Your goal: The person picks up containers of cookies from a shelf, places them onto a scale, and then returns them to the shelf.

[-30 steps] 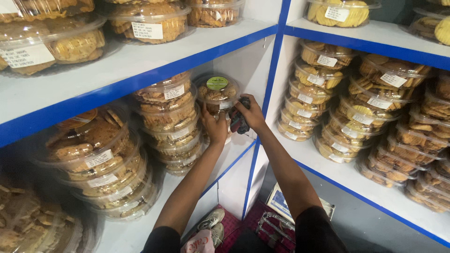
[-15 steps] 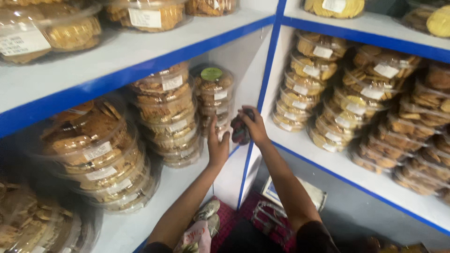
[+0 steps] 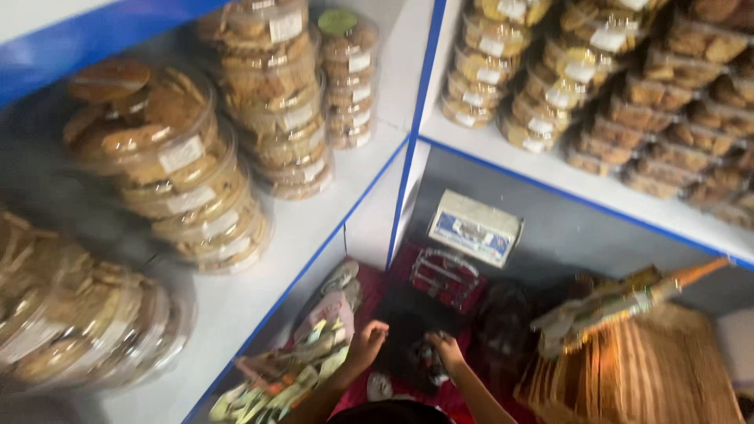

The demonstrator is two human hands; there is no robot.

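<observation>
1. Two hands are low in my view, down near the floor below the shelves. My left hand (image 3: 367,339) has its fingers loosely curled, and I see nothing in it; it hangs just beside a dark bag (image 3: 412,334).
2. My right hand (image 3: 444,349) is closed around a small dark object (image 3: 428,363) at the lower edge of the bag; blur keeps me from telling what the object is.
3. That bag lies on a red mat (image 3: 369,286), between my two hands.
4. Left of my left hand I see a heap of packets (image 3: 294,365) spilling from under the shelf edge.
5. Behind the bag stands a wire rack (image 3: 444,271), and beyond it a white and blue box (image 3: 475,228) leans against the grey wall.
6. Right of my right hand lies a straw broom (image 3: 636,353) with a wrapped handle.
7. On the white shelf (image 3: 259,283) with blue trim at left, I see tubs of biscuits (image 3: 188,173) stacked in leaning columns; more tubs (image 3: 613,86) fill the right-hand shelf.
</observation>
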